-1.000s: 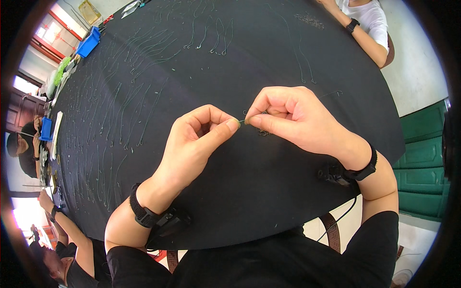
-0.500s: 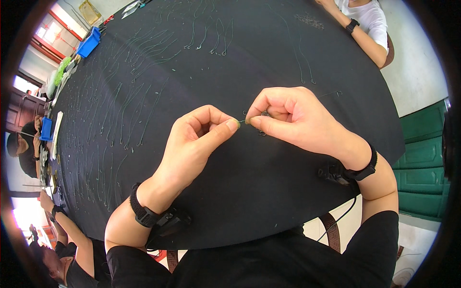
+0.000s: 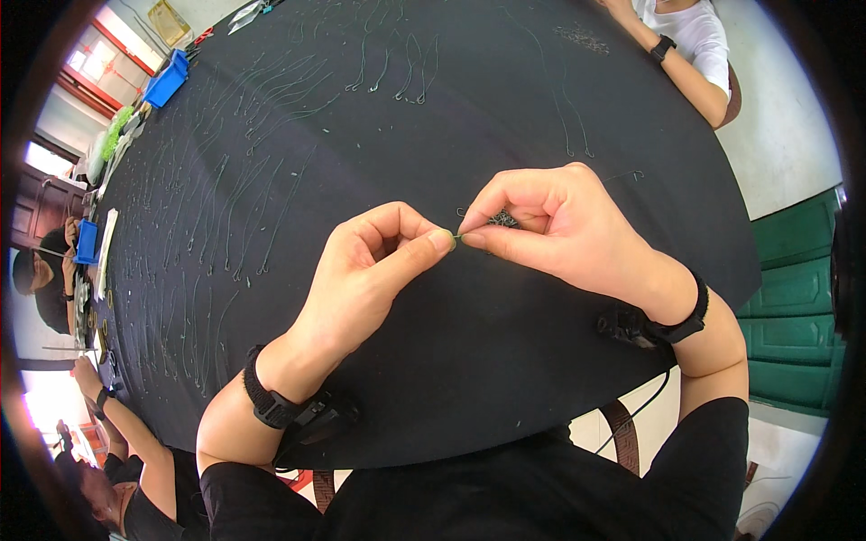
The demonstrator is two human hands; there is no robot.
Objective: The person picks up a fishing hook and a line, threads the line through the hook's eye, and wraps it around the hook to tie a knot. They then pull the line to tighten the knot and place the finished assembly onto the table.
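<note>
Fish hooks on fine green lines (image 3: 238, 243) lie strung out across the left of the black surface (image 3: 424, 361). Nearer me, my left hand (image 3: 356, 266) pinches a green thread (image 3: 458, 235) between thumb and index finger. It bridges a tiny gap to my right hand (image 3: 568, 221), whose fingers grasp it too. Just beyond them sits a heap of dark hooks (image 3: 502, 219); farther right, a lone hook (image 3: 640, 175) rests.
</note>
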